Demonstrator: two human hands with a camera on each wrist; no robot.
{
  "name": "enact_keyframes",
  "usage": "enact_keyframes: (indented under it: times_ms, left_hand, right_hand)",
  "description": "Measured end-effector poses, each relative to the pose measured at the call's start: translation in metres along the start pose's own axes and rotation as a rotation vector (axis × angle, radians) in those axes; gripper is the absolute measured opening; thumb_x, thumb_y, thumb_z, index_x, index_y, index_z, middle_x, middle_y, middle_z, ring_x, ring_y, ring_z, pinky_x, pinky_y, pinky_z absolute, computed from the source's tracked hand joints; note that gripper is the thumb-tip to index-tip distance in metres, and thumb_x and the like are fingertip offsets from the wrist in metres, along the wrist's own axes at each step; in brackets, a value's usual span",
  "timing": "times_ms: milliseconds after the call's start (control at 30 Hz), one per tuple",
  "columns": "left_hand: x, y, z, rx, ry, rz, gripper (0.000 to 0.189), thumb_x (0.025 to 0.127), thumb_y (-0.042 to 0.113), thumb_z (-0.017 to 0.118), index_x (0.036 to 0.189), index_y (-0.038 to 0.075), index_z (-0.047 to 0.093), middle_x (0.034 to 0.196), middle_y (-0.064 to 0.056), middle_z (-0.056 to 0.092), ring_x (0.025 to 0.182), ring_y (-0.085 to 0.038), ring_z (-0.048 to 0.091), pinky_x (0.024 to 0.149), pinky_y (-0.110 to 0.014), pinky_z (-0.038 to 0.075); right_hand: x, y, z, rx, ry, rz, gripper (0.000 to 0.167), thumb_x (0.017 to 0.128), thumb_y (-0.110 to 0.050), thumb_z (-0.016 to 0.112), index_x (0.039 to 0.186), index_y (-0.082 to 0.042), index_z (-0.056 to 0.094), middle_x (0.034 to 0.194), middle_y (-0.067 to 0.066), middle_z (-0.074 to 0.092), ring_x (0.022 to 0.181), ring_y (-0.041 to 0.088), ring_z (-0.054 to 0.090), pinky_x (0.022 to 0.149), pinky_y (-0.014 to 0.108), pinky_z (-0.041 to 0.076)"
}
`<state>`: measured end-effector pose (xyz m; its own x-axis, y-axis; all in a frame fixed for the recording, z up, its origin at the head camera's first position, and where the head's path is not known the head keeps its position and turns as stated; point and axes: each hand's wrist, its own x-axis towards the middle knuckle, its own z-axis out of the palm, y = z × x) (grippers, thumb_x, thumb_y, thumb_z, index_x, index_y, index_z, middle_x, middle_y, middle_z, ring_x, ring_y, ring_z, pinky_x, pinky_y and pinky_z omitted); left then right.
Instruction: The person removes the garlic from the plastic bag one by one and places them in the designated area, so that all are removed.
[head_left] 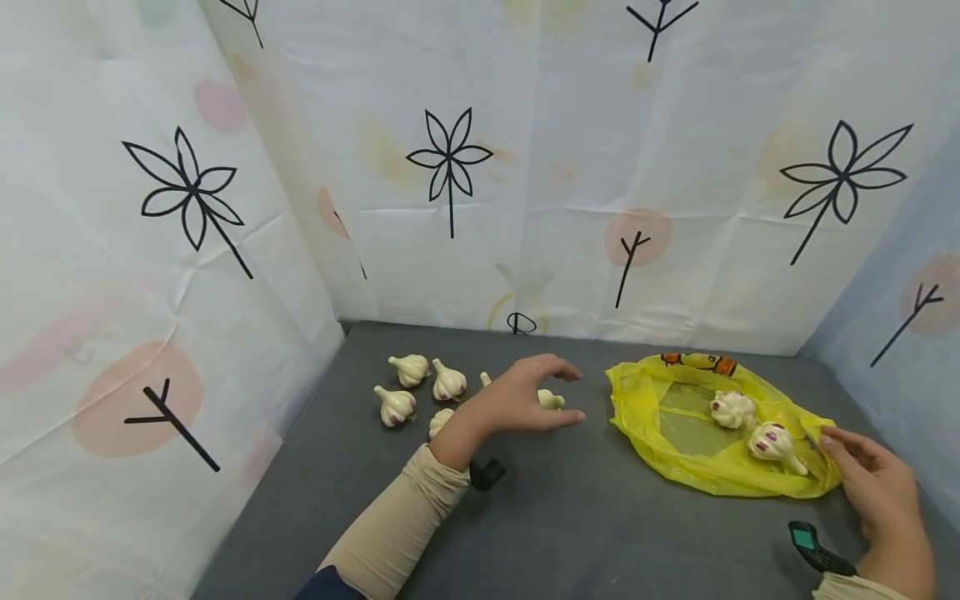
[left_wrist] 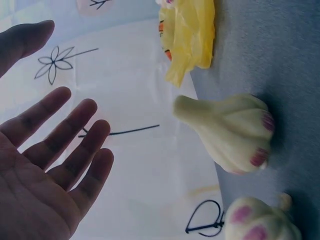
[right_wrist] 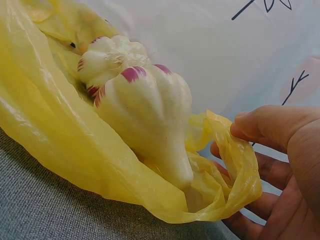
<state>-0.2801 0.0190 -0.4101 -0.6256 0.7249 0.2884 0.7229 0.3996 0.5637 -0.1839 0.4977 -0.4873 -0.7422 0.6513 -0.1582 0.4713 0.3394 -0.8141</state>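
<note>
My left hand [head_left: 517, 398] hovers over the table among the garlic bulbs, fingers spread and thumb apart, with nothing in it. Close to its palm side in the left wrist view lies a garlic bulb [left_wrist: 232, 130] with purple patches. At the right, my right hand [head_left: 881, 487] pinches the edge of a yellow plastic bag [head_left: 705, 479] between thumb and fingers. The bag lies with its mouth spread wide. Inside it are two garlic bulbs, one [head_left: 772, 442] with its stem toward the right hand and another [head_left: 732, 409] just behind.
Several more garlic bulbs, such as this one [head_left: 394, 406], lie on the left of the grey table [head_left: 600, 533]; my left forearm and hand partly cover some. A patterned white cloth [head_left: 555, 167] hangs behind the table and along its sides.
</note>
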Motion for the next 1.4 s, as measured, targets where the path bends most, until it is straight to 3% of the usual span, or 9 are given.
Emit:
enact_keyframes:
  times_ms: [100,167,233,433,533,633,933,1133,1400]
  left_hand:
    - [0.009,0.004,0.001,-0.006,-0.011,0.026,0.051,0.096,0.04,0.08,0.14,0.017,0.065,0.137,0.002,0.066,0.128,-0.014,0.061,0.111,-0.029,0.05]
    - [0.014,0.007,0.002,-0.012,-0.015,0.04,0.052,0.096,0.041,0.079,0.14,0.017,0.064,0.137,0.002,0.066,0.128,-0.014,0.062,0.111,-0.028,0.05]
    - [0.02,0.01,0.003,-0.026,-0.019,0.046,0.052,0.096,0.04,0.079,0.141,0.018,0.064,0.138,0.003,0.065,0.129,-0.014,0.061,0.112,-0.028,0.05]
    - [0.034,0.017,0.009,-0.096,-0.019,0.048,0.054,0.096,0.041,0.08,0.143,0.022,0.062,0.14,0.006,0.065,0.127,-0.005,0.06,0.111,-0.036,0.052]
    - [0.04,0.023,0.012,-0.16,-0.007,0.047,0.054,0.096,0.039,0.08,0.143,0.023,0.062,0.142,0.007,0.064,0.125,-0.001,0.06,0.109,-0.034,0.053]
    - [0.045,0.027,0.017,-0.216,-0.007,0.05,0.054,0.096,0.037,0.08,0.144,0.023,0.061,0.143,0.006,0.064,0.124,0.001,0.06,0.108,-0.031,0.053]
    - [0.062,0.039,0.036,-0.268,-0.041,0.03,0.059,0.096,0.038,0.079,0.149,0.022,0.057,0.142,0.005,0.064,0.124,0.0,0.06,0.105,-0.022,0.051]
    - [0.075,0.043,0.05,-0.283,-0.057,0.024,0.061,0.097,0.035,0.078,0.151,0.02,0.055,0.146,0.001,0.06,0.126,-0.006,0.06,0.105,-0.019,0.05]
    - [0.092,0.049,0.074,-0.35,-0.069,0.017,0.055,0.098,0.035,0.077,0.148,0.023,0.058,0.139,0.007,0.063,0.123,-0.003,0.062,0.106,-0.022,0.051]
  right_hand:
    - [0.0,0.001,0.0,0.006,-0.006,0.009,0.049,0.107,-0.054,0.053,0.151,-0.031,0.059,0.135,-0.02,0.054,0.092,-0.018,0.036,0.109,0.029,0.049]
    - [0.0,0.001,0.0,0.01,-0.011,0.013,0.052,0.107,-0.055,0.052,0.153,-0.032,0.056,0.147,-0.015,0.051,0.098,-0.016,0.039,0.121,0.044,0.043]
    - [0.0,0.001,0.001,0.012,-0.015,0.017,0.055,0.107,-0.056,0.052,0.156,-0.032,0.053,0.154,-0.014,0.048,0.106,-0.01,0.043,0.126,0.05,0.039]
    - [-0.001,0.0,0.0,0.01,-0.014,0.007,0.056,0.106,-0.054,0.055,0.158,-0.033,0.051,0.136,-0.028,0.049,0.127,0.007,0.049,0.127,0.051,0.036]
    - [-0.002,-0.003,0.001,0.014,-0.02,0.01,0.057,0.107,-0.052,0.055,0.16,-0.032,0.048,0.156,-0.017,0.047,0.149,0.022,0.042,0.128,0.053,0.033]
    - [-0.003,-0.003,0.001,0.02,-0.036,0.012,0.057,0.108,-0.05,0.054,0.162,-0.033,0.045,0.175,0.001,0.027,0.163,0.033,0.024,0.13,0.055,0.028]
    - [-0.002,0.002,0.001,0.039,-0.042,-0.027,0.053,0.108,-0.048,0.054,0.16,-0.037,0.047,0.175,0.002,0.025,0.164,0.034,0.02,0.131,0.056,0.025]
    - [0.0,0.002,0.002,0.052,-0.028,-0.032,0.052,0.108,-0.049,0.054,0.159,-0.037,0.049,0.164,-0.018,0.036,0.164,0.028,0.024,0.131,0.053,0.028]
    - [-0.002,0.0,0.0,0.054,-0.021,-0.009,0.05,0.108,-0.05,0.055,0.156,-0.039,0.051,0.15,-0.026,0.042,0.162,0.031,0.026,0.131,0.054,0.028]
